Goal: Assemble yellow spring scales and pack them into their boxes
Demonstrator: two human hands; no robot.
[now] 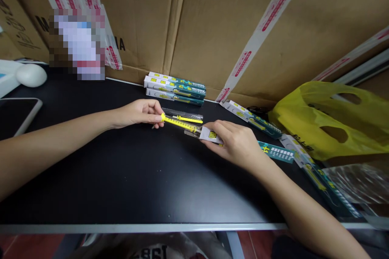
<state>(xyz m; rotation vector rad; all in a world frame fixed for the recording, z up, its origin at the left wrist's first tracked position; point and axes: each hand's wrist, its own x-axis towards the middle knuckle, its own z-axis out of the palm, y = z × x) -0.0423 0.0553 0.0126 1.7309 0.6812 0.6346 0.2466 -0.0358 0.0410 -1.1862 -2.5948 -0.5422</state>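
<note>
My left hand [145, 112] pinches the yellow end of a spring scale [180, 123], a slim clear tube with yellow caps. Its other end lies at the open end of a narrow white and teal box [212, 135]. Around that box my right hand [235, 141] is closed, covering its middle. Whether the scale's hook is inside the box I cannot tell. Just behind, a second yellow spring scale [190, 119] lies on the black table with a clear tube [182, 112] beside it.
Several similar boxes [175, 89] are stacked against the large cardboard carton [206, 28]. More single boxes [253, 119] lie to the right, by a yellow plastic bag [331, 117] and clear plastic wrap [358, 182]. A phone-like device [18, 115] and a white object [26, 75] are at the left.
</note>
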